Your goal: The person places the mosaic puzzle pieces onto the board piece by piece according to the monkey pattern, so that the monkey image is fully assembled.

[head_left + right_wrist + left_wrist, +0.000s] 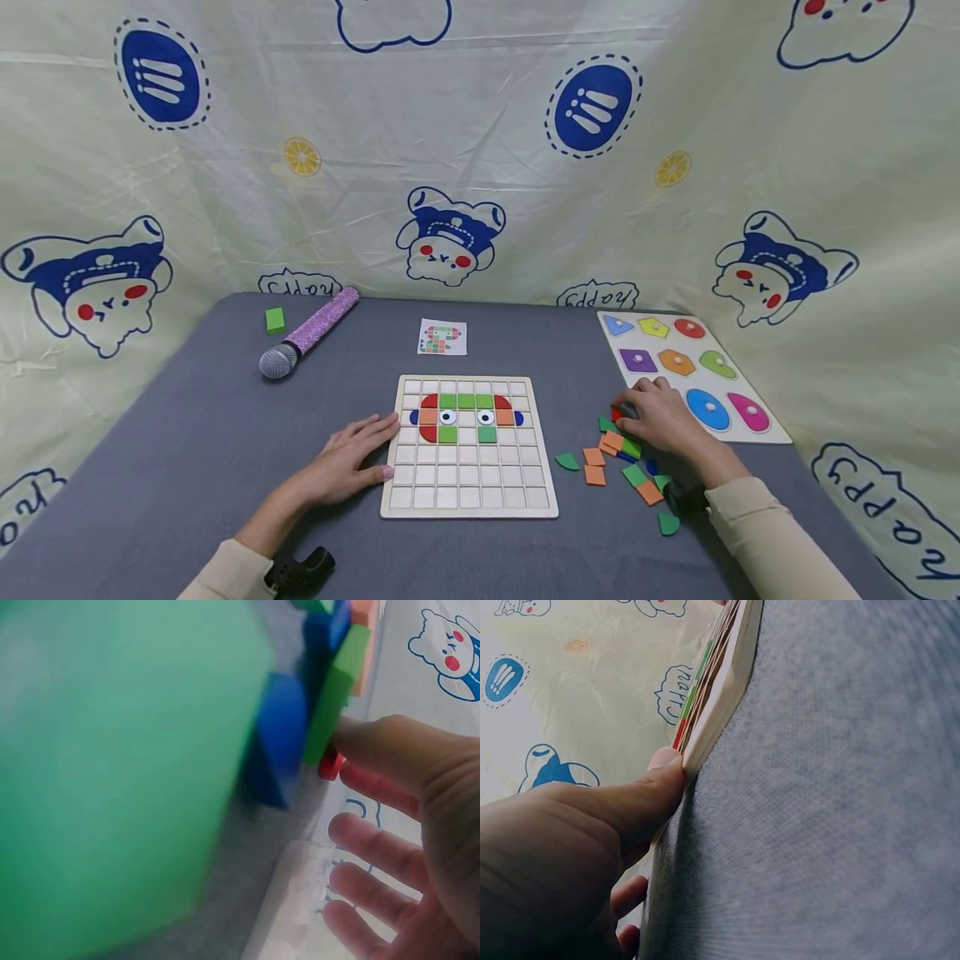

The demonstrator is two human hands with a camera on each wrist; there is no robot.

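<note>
A square wooden grid board [468, 477] lies at the middle of the table, its upper rows partly filled with coloured tiles and two eye tiles. My left hand [345, 460] rests along the board's left edge, fingers fairly straight and thumb touching the rim. In the left wrist view the thumb [656, 787] presses the board's side. To the right, my right hand [663, 421] pinches a small red piece [330, 763] between thumb and index finger; its outline is mostly hidden. Loose pieces lie under and before that hand, including orange squares [594, 467] and a green quarter-round piece [567, 461].
A printed pattern card [442, 337] lies behind the board. At the back left are a purple glitter microphone [318, 327] and a green block [275, 321]. A knobbed shape puzzle board [731, 360] lies at the right edge, close behind the right hand.
</note>
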